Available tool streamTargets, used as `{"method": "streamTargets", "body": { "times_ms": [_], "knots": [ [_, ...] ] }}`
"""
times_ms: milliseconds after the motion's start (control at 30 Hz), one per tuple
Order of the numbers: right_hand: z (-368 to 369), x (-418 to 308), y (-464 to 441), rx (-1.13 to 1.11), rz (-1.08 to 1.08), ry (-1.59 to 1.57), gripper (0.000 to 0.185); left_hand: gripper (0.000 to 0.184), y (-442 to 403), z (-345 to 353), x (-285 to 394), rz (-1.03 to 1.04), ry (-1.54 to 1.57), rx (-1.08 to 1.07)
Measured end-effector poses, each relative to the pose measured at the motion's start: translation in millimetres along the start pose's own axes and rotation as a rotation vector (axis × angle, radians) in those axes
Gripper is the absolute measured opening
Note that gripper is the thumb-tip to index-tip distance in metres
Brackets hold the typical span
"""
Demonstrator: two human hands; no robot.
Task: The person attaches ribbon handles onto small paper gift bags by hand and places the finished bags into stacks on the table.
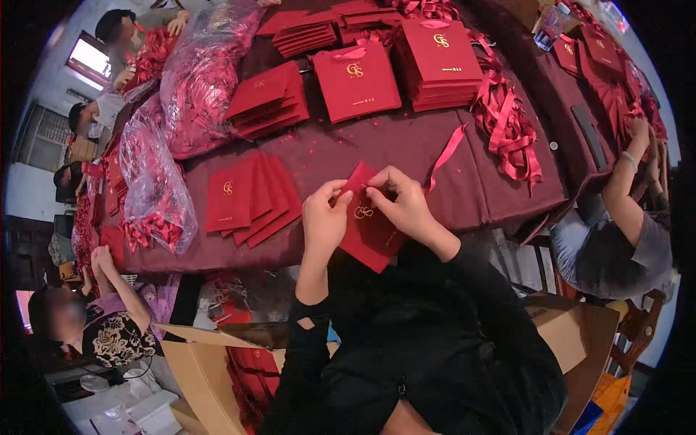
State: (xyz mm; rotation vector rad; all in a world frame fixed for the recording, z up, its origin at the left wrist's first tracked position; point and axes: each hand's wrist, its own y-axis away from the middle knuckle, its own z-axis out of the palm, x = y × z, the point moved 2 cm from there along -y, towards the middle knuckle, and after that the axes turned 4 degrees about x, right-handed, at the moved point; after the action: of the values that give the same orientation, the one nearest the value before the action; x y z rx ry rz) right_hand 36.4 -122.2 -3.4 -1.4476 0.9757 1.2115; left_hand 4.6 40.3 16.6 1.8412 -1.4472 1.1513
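Note:
A red paper bag with gold lettering (368, 226) is held tilted above the table's front edge. My left hand (326, 214) pinches its upper left edge between thumb and fingers. At its upper right edge, my right hand (402, 203) has thumb and fingertips pressed together; anything tiny between them is too small to make out. To the left lies a fan of red bags (250, 199). A loose red ribbon (448, 156) lies right of my right hand. Behind are a stack with ribbon handles (357, 90) and a taller stack (444, 65).
Clear plastic sacks of red ribbon (199, 80) stand left on the dark red tablecloth (348, 148). A ribbon pile (505, 130) lies right. Cardboard boxes (199, 377) flank my lap. Co-workers sit on both sides, one at the right (609, 239). A bottle (551, 27) stands at the back right.

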Motion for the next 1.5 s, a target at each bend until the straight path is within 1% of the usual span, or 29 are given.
{"method": "streamTargets", "body": {
  "times_ms": [33, 100, 167, 200, 233, 267, 300, 367, 500, 667, 767, 800, 833, 867, 900, 933, 967, 1033, 1100, 1133, 1167, 1200, 1233, 1267, 1300, 1367, 1400, 1467, 1500],
  "knots": [
    [0.6, 2.1, 1.9, 0.024, 0.025, -0.067, 0.009, 0.021, -0.9, 0.0, -3.7, -0.013, 0.041, -0.034],
    [-1.5, 6.0, 3.8, 0.022, 0.058, -0.055, 0.009, 0.022, -0.9, -0.8, -4.8, -0.025, 0.082, -0.073],
    [-2.9, 10.7, 4.3, 0.024, 0.089, -0.043, 0.009, 0.021, -0.3, -2.2, 1.1, -0.109, 0.114, -0.145],
    [-2.1, 12.2, 3.4, -0.002, 0.036, -0.004, 0.007, 0.021, -0.7, -2.5, 4.5, -0.108, 0.114, -0.148],
    [-1.4, 12.4, 2.7, -0.029, -0.016, 0.036, 0.005, 0.021, -0.7, -2.1, 7.1, -0.161, 0.169, -0.172],
    [-0.9, 12.4, 2.6, -0.026, -0.016, 0.036, 0.005, 0.02, -0.6, -1.0, 8.0, -0.214, 0.224, -0.197],
    [0.6, 8.7, 1.7, -0.036, -0.024, 0.05, 0.005, 0.02, -0.7, 0.8, 6.3, -0.213, 0.222, -0.199],
    [2.0, 1.5, 0.3, -0.041, -0.032, 0.061, 0.005, 0.02, -1.1, 3.0, 2.8, -0.084, 0.177, -0.165],
    [2.4, -2.9, -3.4, 0.0, 0.004, 0.147, 0.007, 0.02, 0.5, 3.5, 6.0, -0.051, 0.139, -0.148],
    [5.8, -14.1, -9.5, 0.034, 0.028, 0.233, 0.01, 0.022, 0.8, 7.0, -2.0, 0.068, 0.042, -0.061],
    [11.6, -13.7, -12.4, 0.066, 0.011, 0.297, 0.01, 0.023, 2.5, 5.6, 2.7, 0.048, 0.039, -0.048],
    [12.6, -12.2, -11.3, 0.103, -0.02, 0.365, 0.009, 0.023, 2.5, 5.3, -1.8, 0.066, 0.003, -0.043],
    [15.4, -11.6, -10.1, 0.137, -0.054, 0.429, 0.009, 0.024, 3.1, 5.9, -1.7, 0.075, 0.075, -0.035],
    [18.2, -12.5, -8.2, 0.156, -0.059, 0.397, 0.008, 0.023, 3.8, 6.3, 0.0, 0.032, 0.058, -0.032],
    [20.4, -17.0, -7.9, 0.142, 0.012, 0.343, 0.009, 0.024, 3.9, 7.5, -2.8, 0.084, 0.012, 0.002],
    [21.1, -20.2, -8.2, 0.13, 0.084, 0.296, 0.009, 0.024, 3.6, 8.4, -7.8, 0.075, 0.014, 0.002],
    [22.7, -15.0, -8.8, 0.149, 0.012, 0.321, 0.009, 0.024, 2.9, 9.9, -11.3, 0.068, 0.021, -0.002],
    [24.4, -10.9, -9.7, 0.141, -0.013, 0.333, 0.009, 0.024, 4.5, 8.0, -7.8, 0.076, -0.019, 0.025],
    [25.6, -5.7, -11.7, 0.147, -0.032, 0.351, 0.009, 0.024, 6.5, 6.8, -2.7, 0.039, -0.022, 0.009],
    [26.8, -0.5, -13.2, 0.118, 0.032, 0.338, 0.009, 0.025, 8.3, 9.3, -1.3, 0.125, 0.008, 0.02],
    [27.9, 2.7, -14.1, 0.089, 0.096, 0.324, 0.01, 0.025, 8.3, 6.6, 0.3, 0.129, 0.004, 0.024],
    [27.5, 2.0, -13.7, 0.086, 0.09, 0.321, 0.01, 0.024, 8.5, 3.0, 7.6, 0.016, 0.012, -0.035],
    [27.2, -2.3, -14.1, 0.051, -0.036, 0.36, 0.01, 0.025, 6.5, 0.8, 11.5, -0.092, 0.022, -0.092],
    [26.6, -6.3, -14.2, 0.018, -0.163, 0.4, 0.009, 0.026, 4.8, 5.6, -6.0, -0.09, 0.087, -0.105],
    [24.4, -7.8, -13.1, 0.017, -0.172, 0.399, 0.009, 0.026, 1.9, 9.2, -23.9, -0.084, 0.088, -0.097],
    [19.9, -10.8, -8.8, -0.063, -0.293, 0.531, 0.009, 0.028, -3.2, 17.2, -46.8, -0.164, 0.454, -0.242],
    [17.3, -9.3, -6.9, -0.068, -0.305, 0.53, 0.009, 0.03, -8.2, 3.1, -29.1, -0.439, 0.539, -0.435],
    [14.2, -2.3, -5.4, -0.145, -0.364, 0.639, 0.012, 0.03, -10.6, -0.8, -15.9, -0.336, 0.323, -0.489],
    [11.7, 1.6, -5.1, -0.151, -0.38, 0.635, 0.012, 0.028, -10.8, 8.0, -25.3, -0.274, 0.255, -0.496]
  ]
}}
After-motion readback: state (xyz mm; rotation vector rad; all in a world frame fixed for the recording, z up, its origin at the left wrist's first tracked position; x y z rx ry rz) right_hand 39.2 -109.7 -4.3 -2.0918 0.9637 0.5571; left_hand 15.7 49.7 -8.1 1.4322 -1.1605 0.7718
